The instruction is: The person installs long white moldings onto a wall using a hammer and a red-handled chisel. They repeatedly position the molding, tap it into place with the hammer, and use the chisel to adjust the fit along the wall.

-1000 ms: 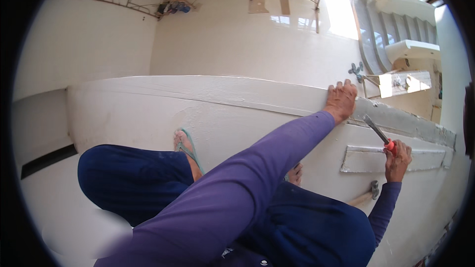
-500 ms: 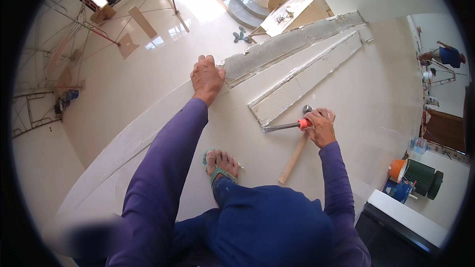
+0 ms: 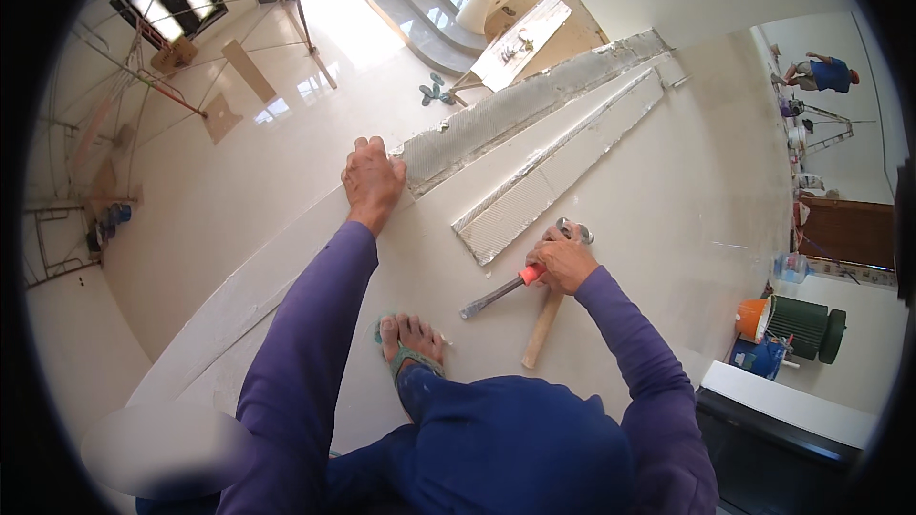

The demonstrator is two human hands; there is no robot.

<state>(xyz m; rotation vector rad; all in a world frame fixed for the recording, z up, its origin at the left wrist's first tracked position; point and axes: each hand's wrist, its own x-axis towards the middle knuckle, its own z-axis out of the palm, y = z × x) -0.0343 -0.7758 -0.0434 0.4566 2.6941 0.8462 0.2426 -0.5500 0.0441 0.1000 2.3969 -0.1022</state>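
Note:
My left hand [image 3: 374, 181] is curled over the far edge of a wide white slab [image 3: 401, 267], beside the end of a grey ridged mortar strip [image 3: 534, 100]. In my right hand [image 3: 566, 262] is a flat chisel [image 3: 491, 299] with a red handle, its blade pointing left and toward me, low over the slab. A hammer [image 3: 544, 329] with a wooden handle lies beneath that same hand, its metal head showing past the fingers; I cannot tell whether they grip it too. A long narrow piece [image 3: 563, 172] with a ridged mortar face lies on the slab between my hands.
My sandalled foot [image 3: 412, 343] stands on the slab. Beyond its edge is a lower floor with scaffolding [image 3: 143, 67], curved steps [image 3: 420, 19] and a board [image 3: 520, 43]. At right are a green motor-like machine [image 3: 806, 329], an orange bucket [image 3: 752, 318] and another person [image 3: 828, 73].
My right hand has drawn the chisel toward me and left; its tip has left the narrow piece's near corner. The whole view has shifted slightly. My left hand keeps its place on the edge.

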